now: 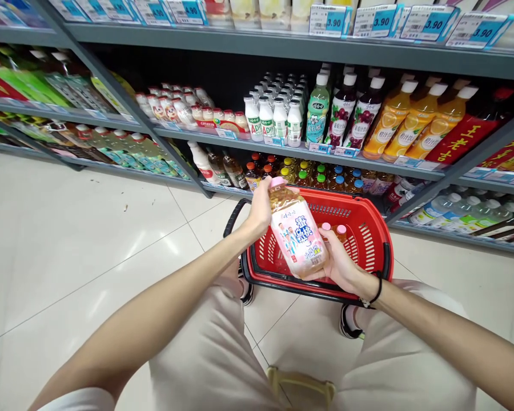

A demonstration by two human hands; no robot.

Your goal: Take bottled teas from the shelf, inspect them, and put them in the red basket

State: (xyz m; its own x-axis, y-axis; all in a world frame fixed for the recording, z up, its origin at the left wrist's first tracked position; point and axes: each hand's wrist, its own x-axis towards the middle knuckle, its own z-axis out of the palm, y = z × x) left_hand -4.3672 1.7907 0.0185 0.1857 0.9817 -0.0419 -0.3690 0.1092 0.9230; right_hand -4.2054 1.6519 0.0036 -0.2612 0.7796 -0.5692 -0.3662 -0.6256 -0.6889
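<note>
A large drink bottle (pixel 297 234) with a pink cap and a pink-and-white label is held tilted between both hands, its label facing up at me. My left hand (pixel 260 210) is closed around the neck near the cap. Fingers of my right hand (pixel 340 265) grip the base, partly hidden beneath it. Under the bottle stands a red shopping basket (pixel 374 217) with black handles. Two smaller pink-capped bottles (pixel 341 231) are inside the basket, close to my right hand.
Shelves ahead hold orange juice bottles (pixel 389 117), white milk-drink bottles (pixel 265 119) and a green-labelled bottle (pixel 317 111). Several colour-capped bottles (pixel 321 178) fill the bottom shelf behind the basket. A yellowish stool (pixel 302 379) is between my legs on the tiled floor (pixel 89 245).
</note>
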